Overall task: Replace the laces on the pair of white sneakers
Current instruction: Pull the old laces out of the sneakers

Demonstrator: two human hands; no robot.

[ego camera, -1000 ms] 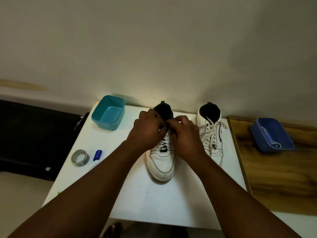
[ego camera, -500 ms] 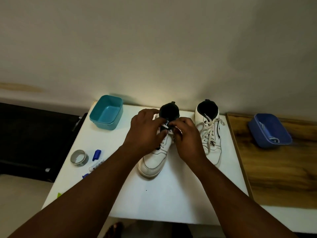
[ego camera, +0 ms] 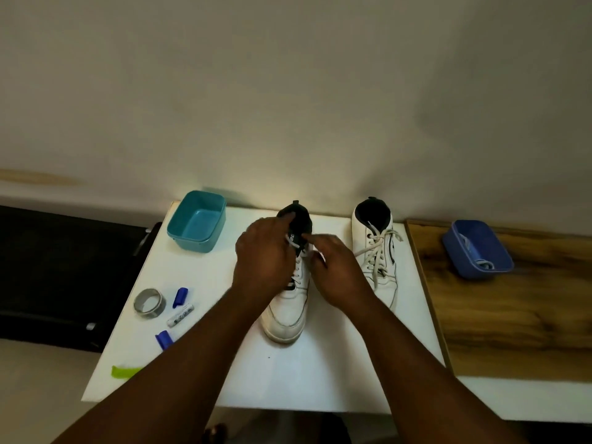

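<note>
A white surface (ego camera: 320, 379) is carrying two white sneakers side by side at its far middle, with a teal tub (ego camera: 197, 221) sitting far left and a tape roll (ego camera: 149, 302) lying near left. The left sneaker (ego camera: 288, 312) is lying under both hands, while the laced right sneaker (ego camera: 378, 254) is standing untouched just beside it. The left hand (ego camera: 264, 257) is pinching a lace (ego camera: 298, 274) at the tongue, and the right hand (ego camera: 339, 270) is curling at the same spot, though I cannot tell whether its grip is holding anything.

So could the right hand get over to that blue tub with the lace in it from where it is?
Probably yes. The right hand is busy at the left sneaker, and only the low right sneaker lies between it and the blue tub on the wooden top.
</note>
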